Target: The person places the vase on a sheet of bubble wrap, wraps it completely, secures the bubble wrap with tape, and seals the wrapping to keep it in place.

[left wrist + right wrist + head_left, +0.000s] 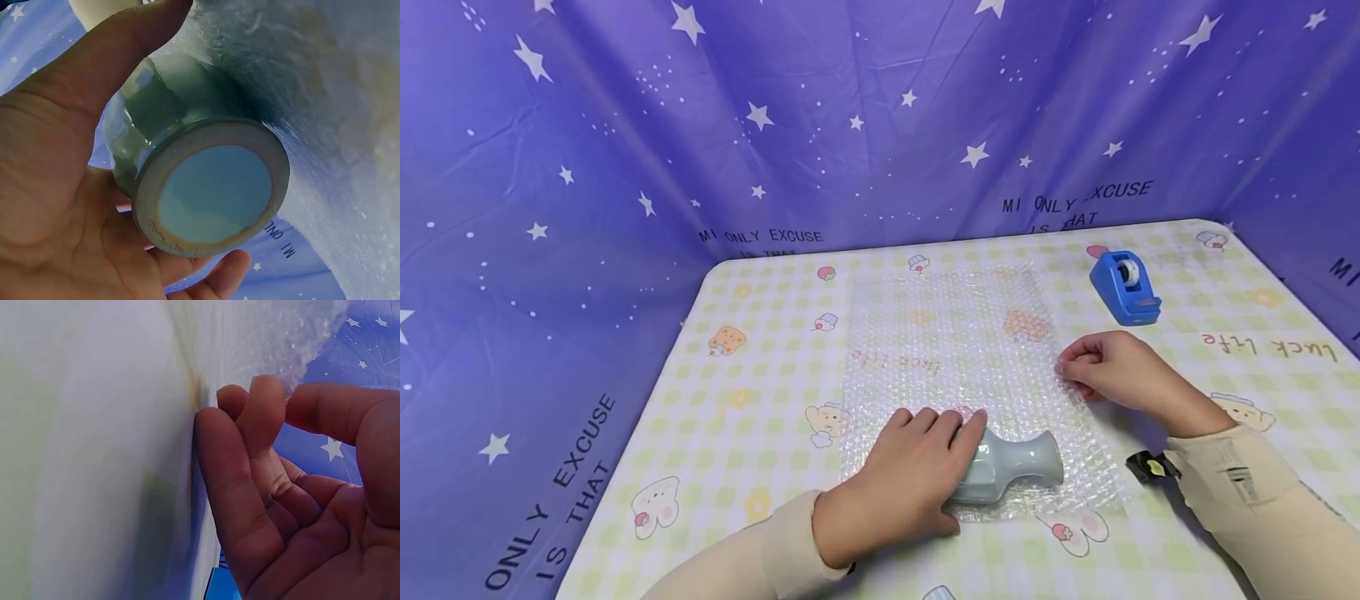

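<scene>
A pale grey-green ceramic vase (1030,460) lies on its side on a sheet of bubble wrap (955,321), its flared mouth facing right. My left hand (898,479) grips the vase round its body and hides much of it. The left wrist view shows the round base (215,194) of the vase, with thumb and fingers on either side. At the sheet's right edge, my right hand (1123,372) pinches the bubble wrap (275,337) between thumb and fingers. Nothing else is in that hand.
A blue tape dispenser (1125,287) with a roll of tape stands at the back right, beyond the right hand. A checked cloth with cartoon prints covers the table (700,442). Purple star-patterned curtains (865,167) hang behind and beside it.
</scene>
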A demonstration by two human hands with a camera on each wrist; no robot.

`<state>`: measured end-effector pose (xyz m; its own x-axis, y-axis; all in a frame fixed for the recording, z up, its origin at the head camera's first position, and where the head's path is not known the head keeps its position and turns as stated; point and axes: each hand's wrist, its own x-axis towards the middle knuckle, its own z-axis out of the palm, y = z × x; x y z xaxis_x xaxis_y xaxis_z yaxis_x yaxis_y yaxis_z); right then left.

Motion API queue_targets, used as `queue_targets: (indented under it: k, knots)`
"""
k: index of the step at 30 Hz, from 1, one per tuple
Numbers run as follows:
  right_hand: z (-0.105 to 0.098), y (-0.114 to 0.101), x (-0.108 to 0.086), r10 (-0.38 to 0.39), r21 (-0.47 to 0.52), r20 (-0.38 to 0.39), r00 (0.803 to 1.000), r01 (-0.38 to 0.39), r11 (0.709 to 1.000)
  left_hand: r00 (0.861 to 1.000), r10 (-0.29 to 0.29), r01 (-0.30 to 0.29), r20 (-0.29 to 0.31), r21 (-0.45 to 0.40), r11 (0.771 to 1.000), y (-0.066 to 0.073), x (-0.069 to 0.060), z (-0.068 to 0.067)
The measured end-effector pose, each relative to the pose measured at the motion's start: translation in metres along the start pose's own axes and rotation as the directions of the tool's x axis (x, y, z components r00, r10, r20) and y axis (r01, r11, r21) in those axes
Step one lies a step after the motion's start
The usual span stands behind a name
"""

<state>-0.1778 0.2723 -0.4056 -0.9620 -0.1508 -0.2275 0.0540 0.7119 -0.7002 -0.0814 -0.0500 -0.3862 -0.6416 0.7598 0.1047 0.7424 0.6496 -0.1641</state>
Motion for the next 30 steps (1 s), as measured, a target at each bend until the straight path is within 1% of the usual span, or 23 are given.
queue_targets:
  k: [6,12,16,19,23,27,30]
  knots:
    - [0.0,-0.001,-0.002,-0.004,0.001,-0.007,1.0,0.004,1.0,0.999,0.011,-0.011,-0.04,0.017,1.0,0.0,0.0,0.001]
    - [-0.003,-0.004,-0.004,-0.007,-0.009,-0.021,1.0,0.007,1.0,0.998,0.016,-0.014,-0.063,0.023,1.0,0.0,0.0,0.001]
    - [-0.006,-0.005,-0.007,-0.025,-0.035,-0.046,0.999,0.023,0.999,0.995,0.014,-0.012,-0.096,0.023,1.0,-0.001,0.0,0.001]
    - [-0.008,-0.007,-0.01,-0.043,-0.078,-0.074,0.996,0.038,0.996,0.993,0.013,-0.01,-0.119,0.021,1.0,-0.001,0.0,0.0]
    - [-0.01,-0.01,-0.014,-0.068,-0.123,-0.115,0.991,0.054,0.991,0.991,0.015,-0.012,-0.135,0.022,1.0,-0.001,0.0,0.0]
    - [-0.008,-0.015,-0.018,-0.106,-0.14,-0.15,0.983,0.085,0.987,0.987,0.028,-0.024,-0.156,0.026,0.999,-0.001,0.0,0.001]
    - [-0.005,-0.021,-0.023,-0.158,-0.159,-0.186,0.97,0.129,0.979,0.982,0.042,-0.037,-0.185,0.031,0.999,-0.001,0.0,0.001]
